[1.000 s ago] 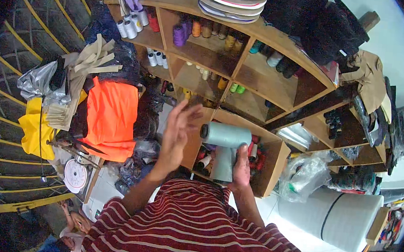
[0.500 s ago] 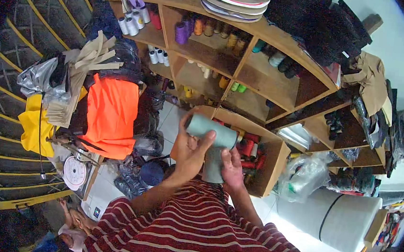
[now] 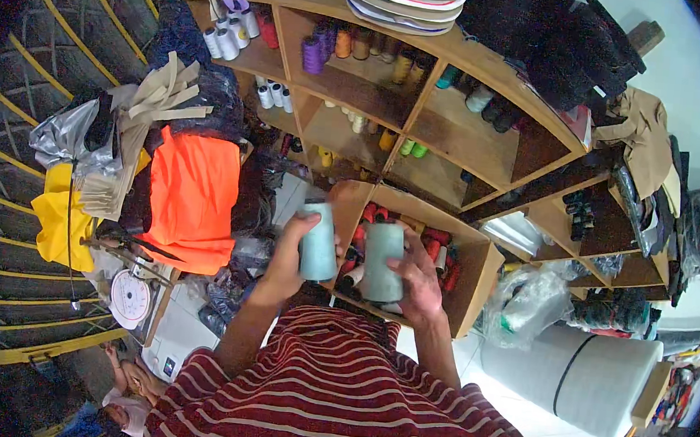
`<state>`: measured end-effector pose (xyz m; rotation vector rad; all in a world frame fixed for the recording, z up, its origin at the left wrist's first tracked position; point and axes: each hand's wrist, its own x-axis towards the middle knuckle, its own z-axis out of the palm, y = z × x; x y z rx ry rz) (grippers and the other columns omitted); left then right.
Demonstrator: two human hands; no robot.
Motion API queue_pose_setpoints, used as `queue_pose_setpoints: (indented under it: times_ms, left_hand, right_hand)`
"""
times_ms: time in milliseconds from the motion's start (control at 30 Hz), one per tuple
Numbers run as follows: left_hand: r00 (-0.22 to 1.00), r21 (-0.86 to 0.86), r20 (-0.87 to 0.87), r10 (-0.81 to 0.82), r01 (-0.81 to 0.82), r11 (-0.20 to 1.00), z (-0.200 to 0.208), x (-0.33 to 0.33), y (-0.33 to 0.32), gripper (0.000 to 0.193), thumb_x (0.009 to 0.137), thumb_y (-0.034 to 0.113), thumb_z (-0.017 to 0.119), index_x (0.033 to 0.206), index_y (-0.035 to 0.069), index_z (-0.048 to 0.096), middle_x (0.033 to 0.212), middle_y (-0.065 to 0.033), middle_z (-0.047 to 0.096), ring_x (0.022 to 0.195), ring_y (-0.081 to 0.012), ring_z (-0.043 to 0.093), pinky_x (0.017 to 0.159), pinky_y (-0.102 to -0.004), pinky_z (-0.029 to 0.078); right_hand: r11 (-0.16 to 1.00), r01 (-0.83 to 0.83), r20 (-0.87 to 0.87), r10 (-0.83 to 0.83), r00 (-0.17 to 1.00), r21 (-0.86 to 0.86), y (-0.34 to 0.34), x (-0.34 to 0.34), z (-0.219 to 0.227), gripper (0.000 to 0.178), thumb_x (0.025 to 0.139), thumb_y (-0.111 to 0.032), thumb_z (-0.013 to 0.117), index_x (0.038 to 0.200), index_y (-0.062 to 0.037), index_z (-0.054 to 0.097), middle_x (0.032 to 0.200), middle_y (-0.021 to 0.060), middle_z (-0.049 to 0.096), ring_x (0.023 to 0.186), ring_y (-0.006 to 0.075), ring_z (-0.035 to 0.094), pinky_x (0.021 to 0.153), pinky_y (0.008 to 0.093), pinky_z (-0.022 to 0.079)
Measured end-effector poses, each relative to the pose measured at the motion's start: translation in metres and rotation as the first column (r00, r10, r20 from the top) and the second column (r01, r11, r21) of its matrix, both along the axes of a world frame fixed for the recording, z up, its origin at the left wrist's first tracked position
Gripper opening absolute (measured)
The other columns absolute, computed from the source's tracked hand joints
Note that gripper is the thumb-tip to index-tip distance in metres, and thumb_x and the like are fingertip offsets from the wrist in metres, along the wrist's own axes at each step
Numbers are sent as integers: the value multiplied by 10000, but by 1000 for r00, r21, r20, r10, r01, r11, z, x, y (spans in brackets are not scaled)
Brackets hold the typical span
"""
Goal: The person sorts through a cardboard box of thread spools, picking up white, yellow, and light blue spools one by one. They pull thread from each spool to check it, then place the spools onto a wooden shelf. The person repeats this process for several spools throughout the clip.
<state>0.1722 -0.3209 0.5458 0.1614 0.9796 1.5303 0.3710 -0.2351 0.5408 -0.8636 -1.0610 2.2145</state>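
My left hand (image 3: pixel 284 258) is closed around a pale blue thread spool (image 3: pixel 319 242), held nearly upright with a slight tilt. Beside it, my right hand (image 3: pixel 419 281) grips a grey-green thread spool (image 3: pixel 383 263), also close to upright. A narrow gap separates the two spools. Both are held above an open cardboard box (image 3: pixel 474 289), in which several red spools (image 3: pixel 451 276) and a few other-coloured ones lie jumbled. The spools and my hands hide part of the box's contents.
Beyond the box stands a wooden shelf unit (image 3: pixel 427 100) with thread spools in its compartments. Bright orange fabric (image 3: pixel 193 201) lies at the left. A big white roll (image 3: pixel 573 379) and a clear plastic bag (image 3: pixel 530 305) are at the right. Another person (image 3: pixel 130 403) sits at lower left.
The two spools, crossed against each other before, are now apart and side by side. My left hand has moved left and turned its spool from lying sideways to nearly upright.
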Motion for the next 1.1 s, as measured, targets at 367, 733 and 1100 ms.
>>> queue_pose_setpoints:
  times_ms: [367, 733, 1100]
  left_hand:
    - [990, -47, -128, 61, -68, 997, 3, 32, 1, 464, 919, 484, 571, 1109, 61, 579, 856, -52, 643, 739, -174, 630, 679, -310, 519]
    - [960, 138, -236, 147, -117, 984, -15, 35, -11, 411, 867, 96, 685, 1227, 27, 499, 1035, -41, 600, 926, -141, 595, 835, -297, 497]
    - [615, 493, -676, 405, -30, 869, -5, 63, -16, 660, 650, 200, 914, 1076, 59, 430, 1050, -135, 561, 986, -215, 592, 875, -351, 492]
  right_hand:
    - [916, 227, 54, -222, 974, -330, -9, -23, 5, 537, 953, -507, 520, 1284, -86, 490, 1125, 115, 620, 998, 227, 619, 813, 450, 501]
    - [943, 268, -126, -295, 947, -195, -8, -23, -2, 497, 931, -273, 586, 1336, -32, 429, 1144, 121, 597, 988, 248, 614, 825, 402, 518]
    - [909, 364, 36, -364, 931, -203, -11, -29, 14, 546, 939, -422, 577, 1313, -41, 460, 1063, 115, 618, 822, 256, 650, 736, 409, 550]
